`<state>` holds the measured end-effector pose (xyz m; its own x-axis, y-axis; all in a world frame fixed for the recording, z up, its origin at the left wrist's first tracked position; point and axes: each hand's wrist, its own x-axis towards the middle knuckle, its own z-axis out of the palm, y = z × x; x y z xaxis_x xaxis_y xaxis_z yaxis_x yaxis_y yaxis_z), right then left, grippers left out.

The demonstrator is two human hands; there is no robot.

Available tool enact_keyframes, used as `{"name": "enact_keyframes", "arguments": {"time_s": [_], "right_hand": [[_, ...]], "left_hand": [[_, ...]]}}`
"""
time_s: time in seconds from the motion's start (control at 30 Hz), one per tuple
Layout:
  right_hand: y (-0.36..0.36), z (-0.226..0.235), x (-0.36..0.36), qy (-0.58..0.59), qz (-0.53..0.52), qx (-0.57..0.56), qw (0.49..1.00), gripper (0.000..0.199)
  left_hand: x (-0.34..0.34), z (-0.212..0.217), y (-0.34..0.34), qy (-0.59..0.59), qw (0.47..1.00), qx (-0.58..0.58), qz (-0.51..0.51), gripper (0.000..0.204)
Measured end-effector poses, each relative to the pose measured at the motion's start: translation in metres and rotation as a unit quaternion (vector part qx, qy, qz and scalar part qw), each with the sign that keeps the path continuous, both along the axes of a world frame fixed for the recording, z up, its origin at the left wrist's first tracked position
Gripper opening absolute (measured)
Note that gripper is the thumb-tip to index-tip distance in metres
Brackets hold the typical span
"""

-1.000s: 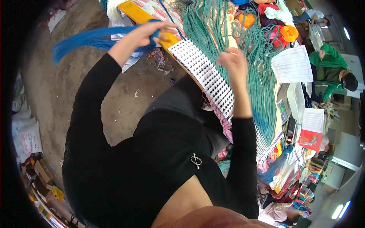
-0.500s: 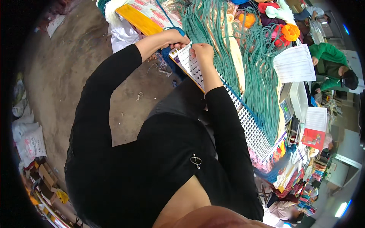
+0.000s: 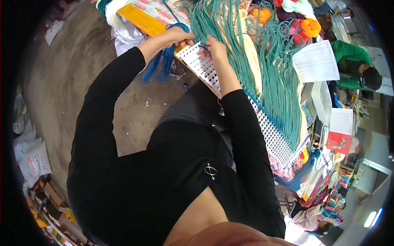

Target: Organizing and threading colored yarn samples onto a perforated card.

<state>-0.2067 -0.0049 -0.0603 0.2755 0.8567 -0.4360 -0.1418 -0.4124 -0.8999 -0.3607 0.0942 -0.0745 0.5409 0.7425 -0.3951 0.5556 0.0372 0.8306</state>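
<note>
My left hand (image 3: 180,37) is closed on a bundle of blue yarn (image 3: 166,61) at the table's near edge. The yarn's loose ends hang down over the edge. Just right of it, my right hand (image 3: 215,48) is held above a white card with rows of holes (image 3: 201,63), its fingers bent around a short blue strand (image 3: 205,49). Fingertip details are small and partly hidden. Long green yarn strands (image 3: 283,102) lie to the right, beside a line of blue yarn along the card's perforated rows.
A yellow bar (image 3: 141,19) lies along the table's far left edge, above a white plastic bag (image 3: 127,39). Coloured yarn balls, including an orange one (image 3: 310,27), sit at the far right. A person in green (image 3: 351,53) is beyond a printed sheet (image 3: 316,63).
My left hand has shifted slightly left, and the blue yarn now hangs further out. My right hand has come off the card's end, its fingers loosened, with a blue strand showing at them.
</note>
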Motion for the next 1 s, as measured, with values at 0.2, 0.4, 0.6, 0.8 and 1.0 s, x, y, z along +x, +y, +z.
{"name": "enact_keyframes", "arguments": {"time_s": [0.2,0.4,0.6,0.8,1.0], "right_hand": [[-0.002,-0.015,0.008,-0.031,0.025,0.036,0.999,0.033],[-0.002,-0.031,0.009,-0.130,0.071,0.137,0.979,0.015],[-0.009,-0.018,0.008,-0.002,0.057,0.122,0.991,0.014],[-0.008,-0.026,0.014,-0.020,0.074,0.094,0.993,0.015],[-0.001,-0.042,0.010,-0.136,0.076,0.120,0.980,0.019]], "left_hand": [[0.010,0.006,-0.012,-0.037,0.999,-0.017,0.000,0.026],[-0.032,0.034,0.048,-0.302,0.896,-0.324,-0.030,0.017],[-0.026,0.049,0.033,-0.262,0.919,-0.253,-0.152,0.049],[0.008,0.026,0.020,0.008,0.984,-0.144,-0.105,0.025],[-0.060,0.051,0.165,-0.266,0.916,-0.279,0.116,0.017]]}}
